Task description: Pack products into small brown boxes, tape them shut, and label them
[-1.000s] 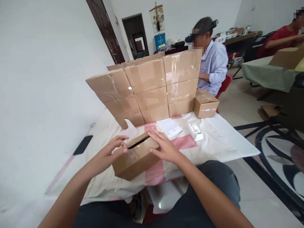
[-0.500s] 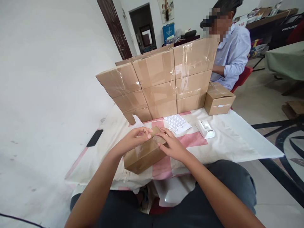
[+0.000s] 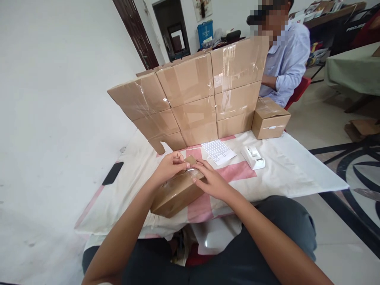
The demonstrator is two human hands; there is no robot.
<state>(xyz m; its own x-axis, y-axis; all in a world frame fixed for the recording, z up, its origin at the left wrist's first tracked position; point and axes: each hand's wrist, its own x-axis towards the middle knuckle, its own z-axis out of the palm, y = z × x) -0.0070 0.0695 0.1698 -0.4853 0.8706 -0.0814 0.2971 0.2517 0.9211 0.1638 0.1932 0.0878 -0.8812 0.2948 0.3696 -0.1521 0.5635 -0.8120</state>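
Note:
A brown cardboard box [image 3: 176, 194] lies at the table's near edge, its far end standing up as a small flap [image 3: 190, 160]. My left hand [image 3: 171, 167] is closed in a pinch over the top of that end. A thin white, shiny edge shows by its fingertips, too small to name. On the box's right side lies my right hand [image 3: 212, 180], fingers stretched along the far end and thumb apart on the top, touching the cardboard. Just beyond the box is a white sheet with printed blue outlines [image 3: 218, 151]. A white tape dispenser [image 3: 253, 157] stands to the right.
Taped cardboard boxes form a tall wall [image 3: 194, 81] across the table. Another box [image 3: 270, 118] stands at its right end. A dark phone [image 3: 113, 173] lies at the left edge of the cloth [image 3: 282, 170]. Behind the wall sits a person in a light blue shirt [image 3: 292, 59].
The view has shifted slightly, so the scene sits a little further left and up. A thin white edge now shows between my hands. Both hands stay at the box's far end.

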